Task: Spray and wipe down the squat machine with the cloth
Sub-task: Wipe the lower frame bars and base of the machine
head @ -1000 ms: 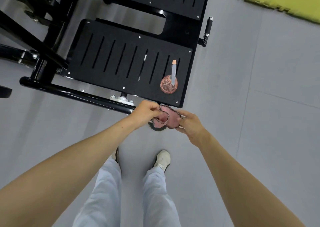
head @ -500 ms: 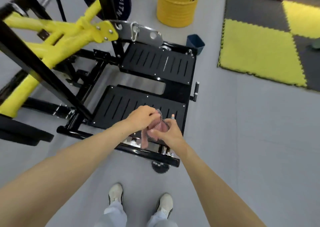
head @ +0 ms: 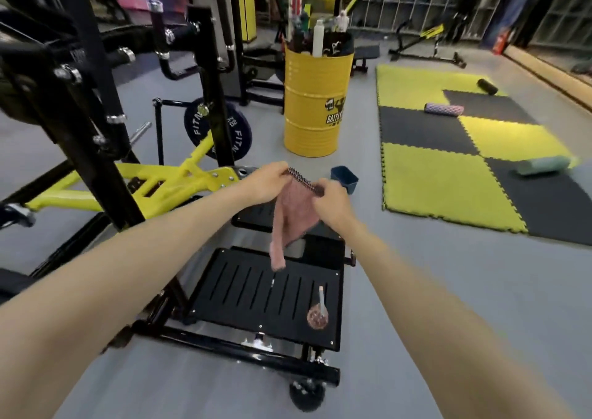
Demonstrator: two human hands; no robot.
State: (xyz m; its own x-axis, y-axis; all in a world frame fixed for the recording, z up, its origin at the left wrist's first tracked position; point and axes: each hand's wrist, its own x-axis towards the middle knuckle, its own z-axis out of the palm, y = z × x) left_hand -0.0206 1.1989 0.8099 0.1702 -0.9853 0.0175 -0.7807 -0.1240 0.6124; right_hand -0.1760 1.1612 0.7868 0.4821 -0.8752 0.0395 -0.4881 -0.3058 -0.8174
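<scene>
Cloth (head: 293, 213) slack below the grip of left hand (head: 266, 183) and right hand (head: 331, 201)

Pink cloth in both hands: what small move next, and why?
Probably release the right hand and reach for the pink spray bottle on the black slotted footplate: it and the left hand both pinch the pink cloth, and the bottle stands untouched.
</scene>
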